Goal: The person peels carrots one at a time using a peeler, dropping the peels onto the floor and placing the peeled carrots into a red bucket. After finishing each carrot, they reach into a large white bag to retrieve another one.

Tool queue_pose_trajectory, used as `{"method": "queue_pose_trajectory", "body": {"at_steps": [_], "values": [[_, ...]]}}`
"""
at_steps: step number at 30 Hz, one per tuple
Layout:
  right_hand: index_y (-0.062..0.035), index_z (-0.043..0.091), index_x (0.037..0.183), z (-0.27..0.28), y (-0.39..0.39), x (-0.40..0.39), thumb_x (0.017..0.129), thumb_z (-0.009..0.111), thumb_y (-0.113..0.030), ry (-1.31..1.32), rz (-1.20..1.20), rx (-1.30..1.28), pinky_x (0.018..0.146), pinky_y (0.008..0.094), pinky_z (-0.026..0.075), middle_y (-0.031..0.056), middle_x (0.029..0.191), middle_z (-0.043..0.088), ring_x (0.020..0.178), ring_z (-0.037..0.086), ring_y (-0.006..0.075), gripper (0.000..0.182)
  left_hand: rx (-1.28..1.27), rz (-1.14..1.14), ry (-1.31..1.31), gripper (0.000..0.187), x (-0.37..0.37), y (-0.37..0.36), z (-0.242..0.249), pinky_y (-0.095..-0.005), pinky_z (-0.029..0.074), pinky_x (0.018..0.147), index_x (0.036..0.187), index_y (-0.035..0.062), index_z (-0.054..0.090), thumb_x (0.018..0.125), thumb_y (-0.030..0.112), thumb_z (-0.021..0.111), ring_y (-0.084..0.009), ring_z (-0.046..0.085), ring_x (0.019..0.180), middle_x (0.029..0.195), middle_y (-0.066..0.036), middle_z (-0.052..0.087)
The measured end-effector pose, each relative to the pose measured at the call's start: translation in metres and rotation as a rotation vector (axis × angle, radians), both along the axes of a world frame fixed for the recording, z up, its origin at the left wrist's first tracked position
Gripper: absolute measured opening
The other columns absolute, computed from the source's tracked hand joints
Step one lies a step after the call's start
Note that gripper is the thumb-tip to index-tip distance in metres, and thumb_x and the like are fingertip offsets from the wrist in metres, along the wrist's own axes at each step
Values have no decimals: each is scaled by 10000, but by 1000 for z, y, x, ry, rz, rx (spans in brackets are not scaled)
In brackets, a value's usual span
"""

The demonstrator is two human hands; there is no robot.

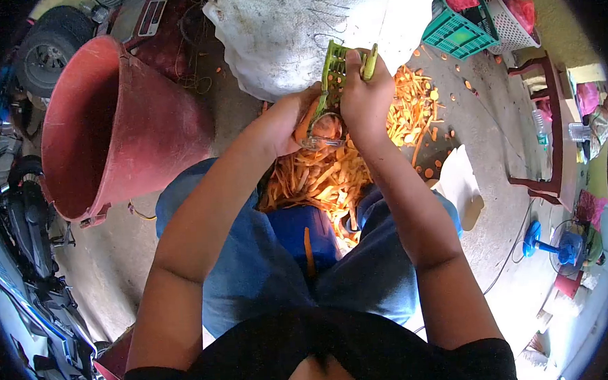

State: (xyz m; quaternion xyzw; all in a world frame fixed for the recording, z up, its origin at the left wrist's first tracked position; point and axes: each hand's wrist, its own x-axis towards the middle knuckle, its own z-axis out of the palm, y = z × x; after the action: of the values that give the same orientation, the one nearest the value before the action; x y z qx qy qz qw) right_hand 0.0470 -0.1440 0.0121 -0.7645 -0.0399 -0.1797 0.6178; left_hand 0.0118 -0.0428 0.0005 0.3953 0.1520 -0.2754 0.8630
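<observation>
My left hand is closed around a carrot, held in front of my knees. In my right hand is a green peeler, gripped by its slotted handle. The peeler's clear lower end lies against the carrot, near my left fingers. My fingers partly cover both things. Below the hands, a heap of orange carrot peelings lies between my legs. One long strip of peel rests on a blue surface between my thighs.
A large white sack stands just ahead. At the left a big red tub lies tipped. More peelings and cut ends cover the floor at right, near a green crate. A blue fan stands far right.
</observation>
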Motion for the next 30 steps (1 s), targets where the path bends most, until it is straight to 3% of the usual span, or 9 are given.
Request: {"method": "queue_pose_trajectory", "body": {"at_steps": [7,10,11,16,18,21,23,26,30], "values": [[29,509,732,4,-5,4,767,502,-140,52,-27,-136,474,340,393,162,536,503,481,502,279,172,79,-140,62,355,-1,7,3,-316,483,558,980,30,484,851,315,316,-179,562,682,833,-90,555],[33,536,691,-29,-48,62,744,513,-154,151,-413,-214,482,362,404,164,552,536,487,528,276,196,232,-364,-31,462,-27,-2,5,-307,477,523,973,10,493,821,426,358,-177,557,608,746,-103,558],[40,537,672,-26,-60,66,736,519,-146,47,-479,-268,483,367,404,175,562,540,489,533,283,197,171,-247,26,509,-38,-14,8,-310,479,527,987,-14,476,799,452,389,-185,553,568,713,-113,554],[60,510,633,-14,-58,57,760,506,-160,135,-347,12,428,298,365,122,499,504,432,469,162,253,56,-277,0,480,-18,-3,8,-353,483,554,1010,8,457,807,437,384,-201,558,653,763,-107,548],[35,515,661,8,-41,34,777,489,-159,297,-205,79,414,262,330,62,495,458,427,392,100,228,18,-46,69,429,-10,-2,4,-367,482,527,1001,38,460,815,415,378,-214,559,655,749,-109,545],[32,505,714,9,-19,13,789,484,-156,220,-7,111,451,276,345,72,550,484,472,411,119,204,-133,-20,-6,362,3,8,-30,-368,484,528,993,61,457,828,368,359,-215,562,674,793,-102,550],[27,482,704,3,-7,4,794,485,-160,76,62,3,468,311,360,106,542,481,468,424,172,207,-297,47,41,326,-1,0,-8,-360,481,571,1004,65,451,843,318,322,-203,564,711,852,-96,554],[31,492,731,10,-2,-5,790,486,-156,58,56,-96,484,336,379,179,551,485,485,462,270,197,-327,178,116,319,-3,-7,-12,-352,481,596,986,53,461,848,296,307,-199,569,678,815,-96,566],[30,492,736,-1,-10,7,786,487,-166,66,-12,-123,486,346,384,180,566,504,502,492,291,202,-196,56,51,321,-1,-2,-12,-343,480,619,967,30,468,850,287,313,-202,570,644,763,-98,569]]}}
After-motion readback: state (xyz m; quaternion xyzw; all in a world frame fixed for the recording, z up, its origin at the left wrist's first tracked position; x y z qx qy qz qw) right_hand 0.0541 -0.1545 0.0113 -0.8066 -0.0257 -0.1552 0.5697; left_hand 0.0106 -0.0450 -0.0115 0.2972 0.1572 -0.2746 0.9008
